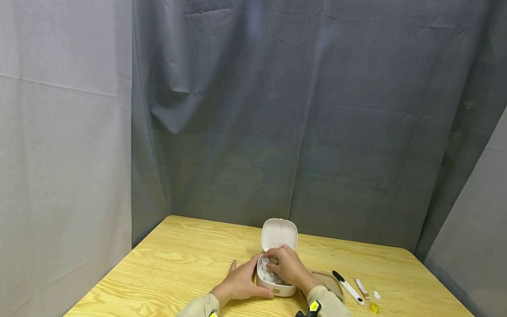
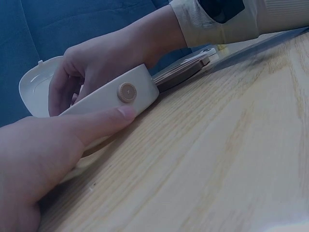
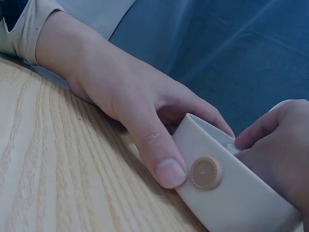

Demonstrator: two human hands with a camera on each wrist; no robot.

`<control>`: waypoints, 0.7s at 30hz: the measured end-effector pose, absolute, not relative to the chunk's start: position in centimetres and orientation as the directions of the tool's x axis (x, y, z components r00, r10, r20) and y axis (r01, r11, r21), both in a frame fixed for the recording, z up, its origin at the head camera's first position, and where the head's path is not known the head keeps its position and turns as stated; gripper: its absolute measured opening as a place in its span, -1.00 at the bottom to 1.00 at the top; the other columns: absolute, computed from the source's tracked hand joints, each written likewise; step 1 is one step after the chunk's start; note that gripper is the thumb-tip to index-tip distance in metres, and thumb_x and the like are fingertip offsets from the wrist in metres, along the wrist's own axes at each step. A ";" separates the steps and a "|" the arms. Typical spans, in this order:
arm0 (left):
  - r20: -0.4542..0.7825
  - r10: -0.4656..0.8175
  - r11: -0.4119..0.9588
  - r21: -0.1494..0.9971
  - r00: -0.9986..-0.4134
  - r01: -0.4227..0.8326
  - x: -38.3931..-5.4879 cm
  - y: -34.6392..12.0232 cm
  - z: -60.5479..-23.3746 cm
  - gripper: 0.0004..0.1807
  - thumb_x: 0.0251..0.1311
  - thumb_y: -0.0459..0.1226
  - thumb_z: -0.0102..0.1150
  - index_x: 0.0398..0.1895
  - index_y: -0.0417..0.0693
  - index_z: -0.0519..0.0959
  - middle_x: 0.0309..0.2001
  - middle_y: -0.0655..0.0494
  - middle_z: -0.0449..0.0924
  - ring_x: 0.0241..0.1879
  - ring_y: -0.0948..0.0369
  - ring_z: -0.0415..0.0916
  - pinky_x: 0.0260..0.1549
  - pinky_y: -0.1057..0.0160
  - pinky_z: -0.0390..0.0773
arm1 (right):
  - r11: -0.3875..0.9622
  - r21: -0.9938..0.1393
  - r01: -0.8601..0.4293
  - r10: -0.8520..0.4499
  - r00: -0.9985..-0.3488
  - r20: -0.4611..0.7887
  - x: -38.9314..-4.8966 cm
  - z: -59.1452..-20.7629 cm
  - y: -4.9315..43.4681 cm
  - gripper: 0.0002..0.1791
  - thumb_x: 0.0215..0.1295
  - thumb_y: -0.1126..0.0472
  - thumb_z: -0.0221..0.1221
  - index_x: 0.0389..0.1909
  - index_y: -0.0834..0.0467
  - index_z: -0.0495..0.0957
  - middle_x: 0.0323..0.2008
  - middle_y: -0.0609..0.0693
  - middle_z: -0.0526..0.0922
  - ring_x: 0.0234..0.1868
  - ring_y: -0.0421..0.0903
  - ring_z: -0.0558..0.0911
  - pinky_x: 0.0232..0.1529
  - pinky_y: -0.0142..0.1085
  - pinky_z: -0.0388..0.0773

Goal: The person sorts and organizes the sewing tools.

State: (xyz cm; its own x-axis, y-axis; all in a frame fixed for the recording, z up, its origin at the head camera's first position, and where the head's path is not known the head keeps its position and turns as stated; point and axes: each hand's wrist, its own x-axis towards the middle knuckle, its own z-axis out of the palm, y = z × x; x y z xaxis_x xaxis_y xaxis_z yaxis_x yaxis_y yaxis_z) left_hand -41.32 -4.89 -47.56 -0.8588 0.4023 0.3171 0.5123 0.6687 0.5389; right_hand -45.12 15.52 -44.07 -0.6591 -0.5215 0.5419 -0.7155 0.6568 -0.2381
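Observation:
A small white box point(image 1: 282, 290) with a brown button-shaped knob point(image 2: 127, 92) on its front stands on the table, its lid point(image 1: 279, 234) raised at the back. My left hand point(image 1: 242, 281) grips the box's left side, thumb on the front wall beside the knob and fingers around the far side. My right hand point(image 1: 291, 267) reaches down into the box with bent fingers. Its fingertips are hidden by the walls, so whether they pinch anything does not show. Inside, a white piece point(image 1: 265, 263) and a pale tray with several small round bumps point(image 1: 269, 277) are visible.
Right of the box lie a flat brown-rimmed piece point(image 1: 329, 281), a black-and-white handled tool point(image 1: 348, 288), a small white-and-brown strip point(image 1: 362, 289), a white scrap point(image 1: 376, 295) and a yellow roll point(image 1: 374, 308). Grey curtains point(image 1: 237, 132) hang behind the wooden table point(image 1: 190, 255).

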 end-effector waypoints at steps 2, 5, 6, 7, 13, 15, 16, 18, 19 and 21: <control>0.316 0.403 0.669 0.540 -0.859 0.512 -41.3 -4.8 -47.6 0.34 -0.14 0.45 0.44 0.60 -0.10 0.18 0.43 0.08 0.43 0.39 0.07 0.38 0.35 -0.51 -0.11 | 0.665 -0.235 -0.709 -0.518 -0.665 0.538 -45.2 -44.1 15.5 -0.80 0.14 0.28 0.50 -0.21 0.04 0.79 -0.25 -0.18 0.76 -0.21 -0.12 0.57 -0.21 -0.13 0.50; 0.315 0.401 0.671 0.538 -0.860 0.510 -41.2 -4.8 -47.5 0.33 -0.14 0.46 0.44 0.60 -0.09 0.18 0.43 0.07 0.43 0.39 0.07 0.38 0.35 -0.50 -0.11 | 0.673 -0.238 -0.700 -0.512 -0.674 0.533 -45.2 -44.2 15.5 -0.80 0.14 0.28 0.50 -0.21 0.03 0.79 -0.25 -0.18 0.76 -0.21 -0.13 0.57 -0.21 -0.10 0.48; 0.316 0.400 0.671 0.538 -0.860 0.510 -41.2 -4.7 -47.5 0.33 -0.15 0.46 0.44 0.60 -0.09 0.19 0.43 0.08 0.43 0.39 0.07 0.38 0.35 -0.49 -0.11 | 0.674 -0.240 -0.698 -0.510 -0.675 0.532 -45.2 -44.2 15.5 -0.80 0.14 0.28 0.50 -0.21 0.02 0.79 -0.25 -0.18 0.76 -0.21 -0.13 0.57 -0.21 -0.09 0.47; 0.317 0.401 0.671 0.537 -0.860 0.511 -41.2 -4.7 -47.5 0.33 -0.15 0.46 0.44 0.60 -0.08 0.19 0.42 0.08 0.43 0.39 0.07 0.38 0.35 -0.49 -0.11 | 0.677 -0.239 -0.696 -0.508 -0.677 0.532 -45.2 -44.3 15.5 -0.80 0.14 0.27 0.50 -0.22 0.02 0.79 -0.25 -0.18 0.77 -0.21 -0.13 0.56 -0.21 -0.09 0.46; 0.315 0.401 0.670 0.540 -0.860 0.509 -41.0 -4.8 -47.3 0.32 -0.15 0.45 0.45 0.60 -0.07 0.19 0.42 0.09 0.44 0.38 0.08 0.38 0.35 -0.50 -0.11 | 0.685 -0.229 -0.692 -0.501 -0.675 0.541 -45.1 -44.2 15.5 -0.82 0.14 0.26 0.51 -0.23 0.02 0.78 -0.26 -0.17 0.76 -0.21 -0.11 0.58 -0.20 -0.05 0.44; 0.312 0.399 0.670 0.542 -0.862 0.507 -41.0 -4.8 -47.3 0.33 -0.15 0.45 0.45 0.60 -0.08 0.19 0.42 0.09 0.44 0.38 0.08 0.38 0.35 -0.50 -0.11 | 0.686 -0.221 -0.693 -0.501 -0.671 0.547 -45.0 -44.2 15.4 -0.82 0.14 0.26 0.51 -0.24 0.03 0.78 -0.27 -0.17 0.77 -0.21 -0.10 0.58 -0.21 -0.04 0.44; 0.312 0.400 0.669 0.544 -0.862 0.507 -41.0 -4.8 -47.3 0.33 -0.14 0.45 0.45 0.60 -0.08 0.19 0.42 0.09 0.43 0.38 0.08 0.38 0.35 -0.50 -0.11 | 0.687 -0.218 -0.693 -0.500 -0.669 0.550 -45.0 -44.1 15.4 -0.82 0.13 0.26 0.51 -0.24 0.03 0.78 -0.27 -0.17 0.77 -0.22 -0.09 0.59 -0.20 -0.03 0.44; 0.311 0.402 0.667 0.545 -0.861 0.508 -41.0 -4.7 -47.2 0.32 -0.14 0.45 0.44 0.60 -0.08 0.19 0.43 0.10 0.43 0.39 0.08 0.38 0.35 -0.50 -0.11 | 0.692 -0.212 -0.690 -0.496 -0.668 0.555 -44.9 -44.1 15.4 -0.82 0.13 0.26 0.51 -0.24 0.04 0.78 -0.27 -0.16 0.77 -0.22 -0.10 0.59 -0.20 -0.02 0.45; 0.310 0.403 0.667 0.544 -0.861 0.509 -41.0 -4.7 -47.2 0.32 -0.14 0.45 0.44 0.61 -0.07 0.19 0.43 0.11 0.43 0.39 0.08 0.37 0.35 -0.50 -0.11 | 0.695 -0.210 -0.687 -0.493 -0.669 0.556 -44.9 -44.1 15.4 -0.82 0.12 0.25 0.52 -0.24 0.04 0.78 -0.28 -0.16 0.77 -0.23 -0.10 0.59 -0.20 -0.02 0.45; 0.310 0.405 0.665 0.546 -0.860 0.510 -41.0 -4.7 -47.2 0.32 -0.13 0.44 0.44 0.61 -0.07 0.18 0.43 0.11 0.43 0.39 0.08 0.37 0.35 -0.50 -0.12 | 0.701 -0.203 -0.684 -0.489 -0.668 0.562 -44.8 -44.0 15.3 -0.81 0.12 0.25 0.52 -0.24 0.04 0.78 -0.28 -0.16 0.77 -0.24 -0.11 0.59 -0.20 -0.01 0.45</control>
